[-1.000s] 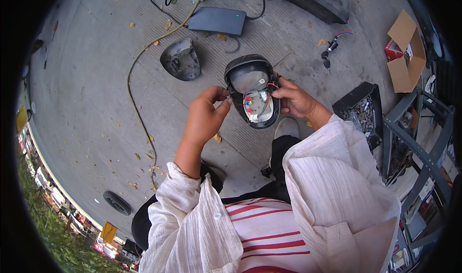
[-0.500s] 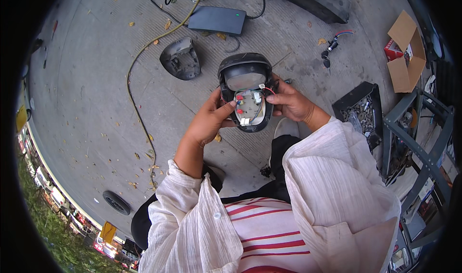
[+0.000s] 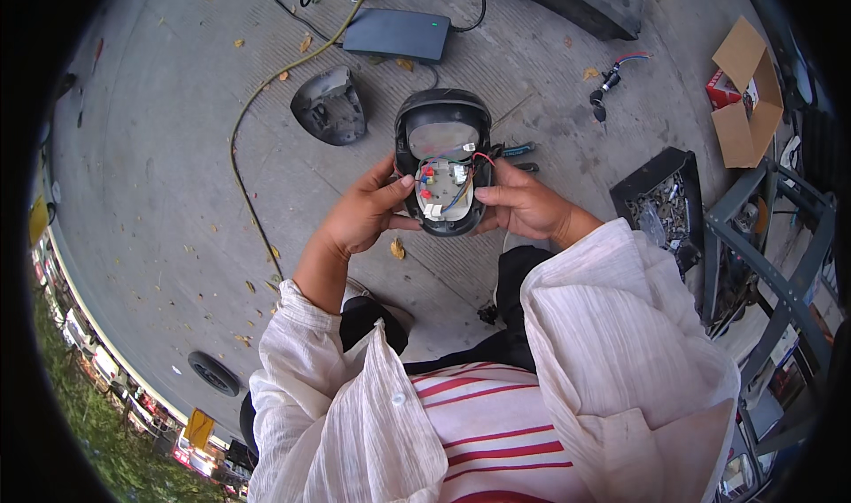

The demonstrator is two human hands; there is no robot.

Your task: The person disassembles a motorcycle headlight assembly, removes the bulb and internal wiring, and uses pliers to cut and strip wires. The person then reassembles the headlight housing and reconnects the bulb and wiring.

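Between my two hands I hold a black rounded plastic housing (image 3: 443, 101), its inner side facing up. A pale panel (image 3: 447, 198) inside carries red and white connectors and several thin wires. My left hand (image 3: 368, 203) is closed on the left rim, thumb on top at the panel's edge. On the opposite rim my right hand (image 3: 525, 203) grips, its thumb also on top; its other fingers are mostly hidden. Just beyond the right hand lies a blue-handled tool (image 3: 517, 149), partly hidden. An open dark plastic cover (image 3: 330, 106) rests on the ground to the left.
A dark charger box (image 3: 396, 35) with a green light and cables lies ahead. A yellow cable (image 3: 236, 148) curves along the left. Rightward are an ignition lock with keys (image 3: 605, 91), a black tray (image 3: 635, 184) of small hardware, an open carton (image 3: 747, 122) and a metal frame (image 3: 769, 268).
Both hands have shifted the housing slightly left and toward the top of the view. The blue-handled tool beside it shows more now.
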